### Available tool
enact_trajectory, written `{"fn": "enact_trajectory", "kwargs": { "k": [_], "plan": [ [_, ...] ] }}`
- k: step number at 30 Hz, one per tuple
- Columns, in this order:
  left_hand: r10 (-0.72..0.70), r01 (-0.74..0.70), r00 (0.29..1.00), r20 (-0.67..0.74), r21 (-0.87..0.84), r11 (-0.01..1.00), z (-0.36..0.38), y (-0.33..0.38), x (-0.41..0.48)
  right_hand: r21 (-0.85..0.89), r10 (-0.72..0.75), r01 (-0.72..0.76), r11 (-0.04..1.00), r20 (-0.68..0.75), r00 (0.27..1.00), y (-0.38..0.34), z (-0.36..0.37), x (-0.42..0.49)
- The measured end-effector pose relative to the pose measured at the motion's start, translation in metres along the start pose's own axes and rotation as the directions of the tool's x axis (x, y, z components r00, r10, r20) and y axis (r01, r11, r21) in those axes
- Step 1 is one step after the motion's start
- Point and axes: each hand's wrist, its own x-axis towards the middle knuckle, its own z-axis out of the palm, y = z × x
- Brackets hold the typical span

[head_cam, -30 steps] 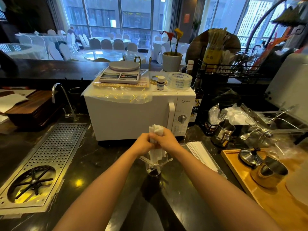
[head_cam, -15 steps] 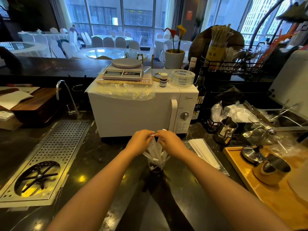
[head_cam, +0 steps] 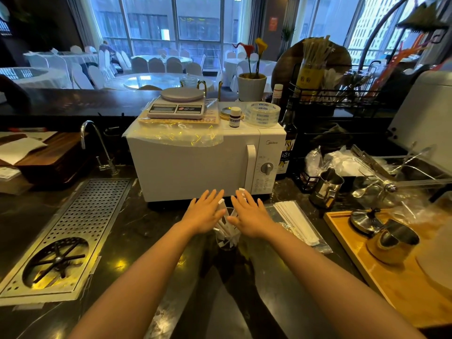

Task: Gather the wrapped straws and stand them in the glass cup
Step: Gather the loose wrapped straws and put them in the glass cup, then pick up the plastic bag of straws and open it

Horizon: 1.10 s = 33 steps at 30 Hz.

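Note:
A clear glass cup stands on the dark counter in front of the microwave, with several white wrapped straws standing in it and fanning outwards. My left hand hovers flat just left of the straw tops, fingers spread and holding nothing. My right hand is flat on the other side, fingers apart, its fingertips brushing a few straw ends. Both hands hide the upper part of the bundle. A stack of more wrapped straws lies in a plastic sleeve to the right of the cup.
The white microwave stands right behind the cup. A perforated metal drain tray is set into the counter at left. A steel pitcher and a wooden tray with metal jiggers sit at right.
My hands were closed around the straw bundle and lowered it into the cup; they have now let go and opened flat, and the straws have fanned out.

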Motion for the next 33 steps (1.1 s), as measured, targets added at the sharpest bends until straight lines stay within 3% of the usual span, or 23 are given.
{"fn": "enact_trajectory", "kwargs": {
  "k": [15, 24, 33],
  "plan": [
    [-0.048, 0.053, 0.983, -0.180, 0.025, 0.998, -0.025, 0.003, -0.009, 0.073, 0.041, -0.033, 0.997, -0.115, 0.992, 0.000, -0.018, -0.014],
    [0.082, -0.076, 0.977, -0.197, 0.040, 0.996, -0.038, 0.042, -0.003, 0.125, 0.143, -0.121, 0.985, -0.189, 0.971, 0.021, -0.032, -0.039],
    [0.257, -0.250, 0.958, -0.131, 0.064, 0.966, -0.018, 0.105, 0.008, 0.210, 0.351, -0.310, 0.927, -0.196, 0.916, 0.072, -0.035, -0.081]
  ]
}}
